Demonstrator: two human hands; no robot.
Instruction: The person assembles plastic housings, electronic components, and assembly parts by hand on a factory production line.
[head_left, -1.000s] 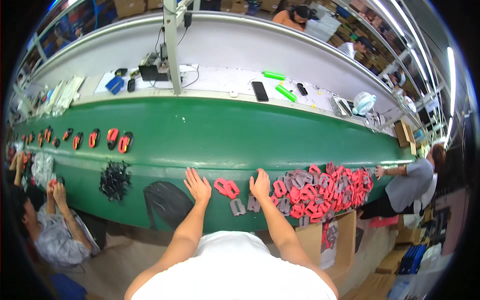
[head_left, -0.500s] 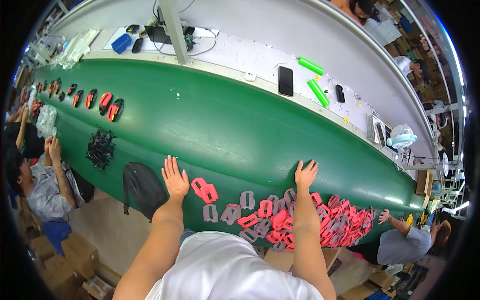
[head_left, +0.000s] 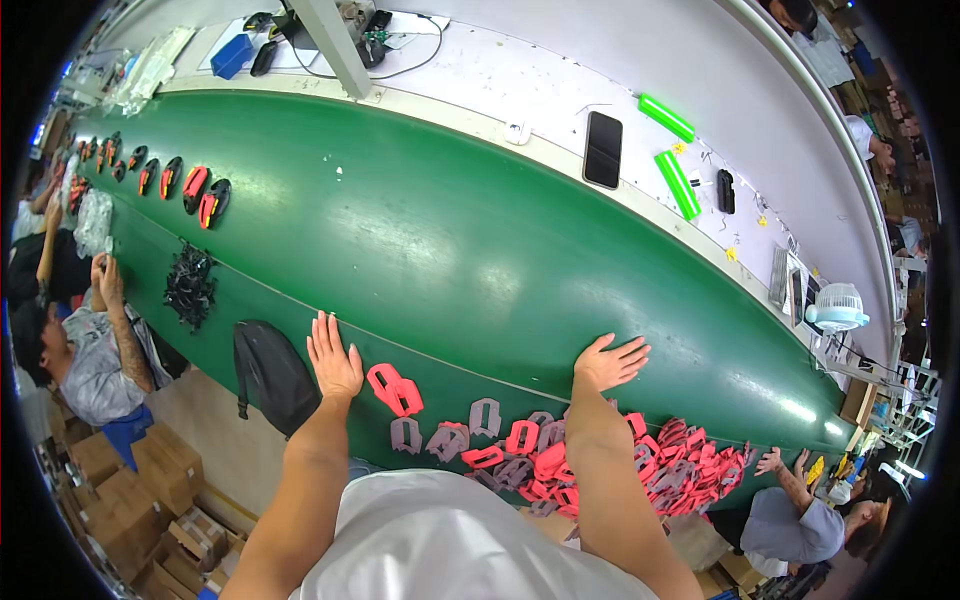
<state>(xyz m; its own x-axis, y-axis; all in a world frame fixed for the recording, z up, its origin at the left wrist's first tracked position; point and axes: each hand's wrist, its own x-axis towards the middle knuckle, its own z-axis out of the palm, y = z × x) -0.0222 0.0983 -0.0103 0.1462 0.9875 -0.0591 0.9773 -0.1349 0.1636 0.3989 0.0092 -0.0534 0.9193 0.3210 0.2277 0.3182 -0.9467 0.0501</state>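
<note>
My left hand [head_left: 335, 365] lies flat and empty on the green work surface [head_left: 450, 240], fingers stretched out. Beside it on the right are two overlapping red plastic frame-shaped parts [head_left: 396, 390]. On the other side lies a black backpack [head_left: 272, 375]. My right hand [head_left: 608, 364] rests open on the green surface too, fingers spread, with nothing in it. Below that hand and under my forearm spreads a heap of red and grey plastic parts [head_left: 690, 460]. A few grey parts [head_left: 485, 417] lie loose at the heap's left end.
Black small parts [head_left: 190, 288] form a pile at left; red-black pieces [head_left: 213, 205] line the far left. On the white shelf lie a phone [head_left: 602, 150], green cylinders [head_left: 678, 185] and a small fan [head_left: 838, 308]. Co-workers sit at left [head_left: 90, 360] and right [head_left: 790, 525].
My right hand has turned, its fingers now pointing more to the right. The head view has shifted slightly. Both hands stay empty on the surface.
</note>
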